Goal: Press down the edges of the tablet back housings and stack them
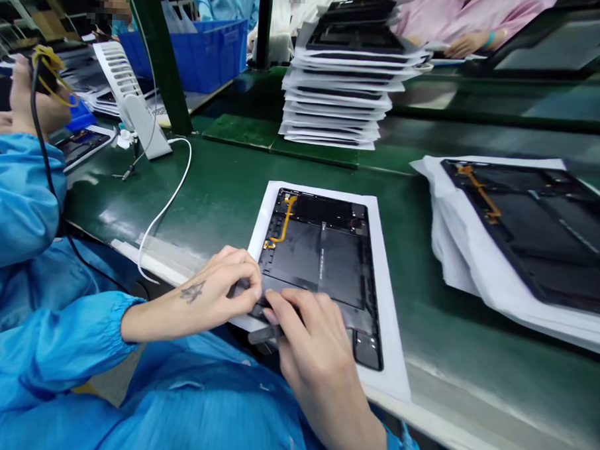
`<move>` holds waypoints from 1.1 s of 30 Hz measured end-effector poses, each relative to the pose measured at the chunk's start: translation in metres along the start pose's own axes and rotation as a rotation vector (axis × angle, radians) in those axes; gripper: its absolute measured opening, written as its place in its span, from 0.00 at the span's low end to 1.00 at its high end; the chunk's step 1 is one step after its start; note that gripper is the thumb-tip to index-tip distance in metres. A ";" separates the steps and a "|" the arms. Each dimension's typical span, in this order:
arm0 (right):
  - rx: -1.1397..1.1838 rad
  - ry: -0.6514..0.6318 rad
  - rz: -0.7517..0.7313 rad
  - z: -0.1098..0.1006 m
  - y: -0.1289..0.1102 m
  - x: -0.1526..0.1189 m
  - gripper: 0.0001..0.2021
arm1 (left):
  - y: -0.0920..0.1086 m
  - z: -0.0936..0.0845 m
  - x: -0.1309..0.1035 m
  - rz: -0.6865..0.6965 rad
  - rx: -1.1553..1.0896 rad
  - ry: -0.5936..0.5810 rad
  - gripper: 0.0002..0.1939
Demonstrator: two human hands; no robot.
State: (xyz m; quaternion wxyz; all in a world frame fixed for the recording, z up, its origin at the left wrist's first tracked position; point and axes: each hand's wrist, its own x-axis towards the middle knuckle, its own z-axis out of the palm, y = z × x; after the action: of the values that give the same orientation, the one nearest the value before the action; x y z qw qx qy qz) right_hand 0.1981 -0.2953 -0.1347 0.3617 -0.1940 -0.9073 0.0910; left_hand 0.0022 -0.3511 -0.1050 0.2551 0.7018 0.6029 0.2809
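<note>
An opened tablet housing (pixel 298 258) lies on a white paper sheet (pixel 392 335) before me, its black inside facing up. An orange flex cable (pixel 286 221) runs down its upper left side. My left hand (pixel 230 285) is closed in a pinch at the housing's near left corner; what its fingertips hold is hidden. Right beside it, my right hand (pixel 318 335) has its fingers closed around a dark grey stick-like tool (pixel 263 335), whose blunt end sticks out toward my body. The tool's other end is covered by my fingers.
At the back stands a tall stack of housings and paper sheets (pixel 335 110). More housings on paper (pixel 543 229) lie to the right. A white fan-like device (pixel 131 98) with a white cable (pixel 182 180) is at left, near a co-worker's blue sleeve (pixel 20 199). Behind is a blue bin (pixel 208 58).
</note>
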 end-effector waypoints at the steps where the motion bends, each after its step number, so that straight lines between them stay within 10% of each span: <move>1: -0.009 -0.011 -0.001 0.002 -0.001 0.003 0.11 | 0.001 0.000 0.000 -0.009 0.004 -0.013 0.07; 13: 0.276 -0.003 0.172 0.011 -0.001 0.005 0.13 | -0.006 0.023 -0.021 0.146 0.138 0.502 0.04; 33: 0.216 0.007 0.124 0.007 0.000 0.006 0.11 | -0.002 0.024 -0.013 0.206 0.240 0.511 0.05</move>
State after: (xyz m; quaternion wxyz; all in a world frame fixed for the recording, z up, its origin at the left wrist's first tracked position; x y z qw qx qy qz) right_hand 0.1893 -0.2929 -0.1363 0.3774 -0.2101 -0.8772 0.2098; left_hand 0.0159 -0.3640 -0.1244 -0.0194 0.6910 0.6020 0.3996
